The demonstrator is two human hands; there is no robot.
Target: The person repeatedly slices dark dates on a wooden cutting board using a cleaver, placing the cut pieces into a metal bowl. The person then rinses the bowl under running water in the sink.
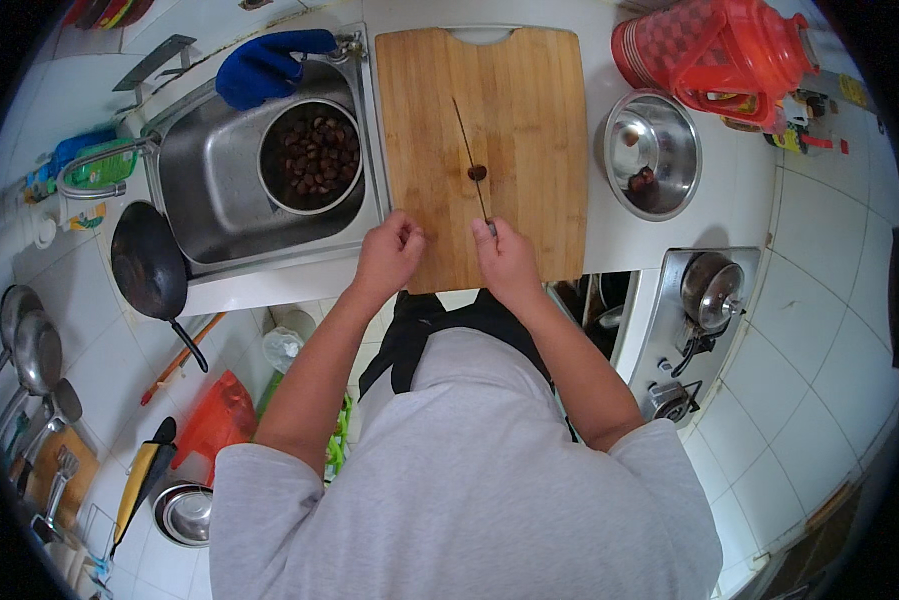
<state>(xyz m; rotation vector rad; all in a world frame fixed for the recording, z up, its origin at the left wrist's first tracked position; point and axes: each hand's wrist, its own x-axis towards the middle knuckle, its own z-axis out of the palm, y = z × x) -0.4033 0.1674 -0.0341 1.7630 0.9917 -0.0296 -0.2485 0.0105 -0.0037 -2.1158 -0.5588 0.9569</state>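
A wooden cutting board point(524, 112) lies on the counter before me. My right hand point(505, 259) grips the handle of a knife point(463, 129), whose blade points away from me, edge down. Under the blade sits a small brown nut, perhaps a chestnut point(477, 173). My left hand point(392, 249) is loosely curled at the board's left near edge, its fingers bent; whether it holds anything small is hidden. In the sink at left stands a round metal pot point(263, 169) with many brown nuts point(318, 154). Right of the board, a steel bowl point(687, 161) holds a few brown pieces.
The steel sink point(194, 165) has a blue cloth point(258, 67) over its far rim. A black frying pan point(149, 262) rests at its left corner. A red thermos jug point(701, 56) lies at the back right. A gas stove point(663, 330) with a lidded pot point(703, 281) stands at right.
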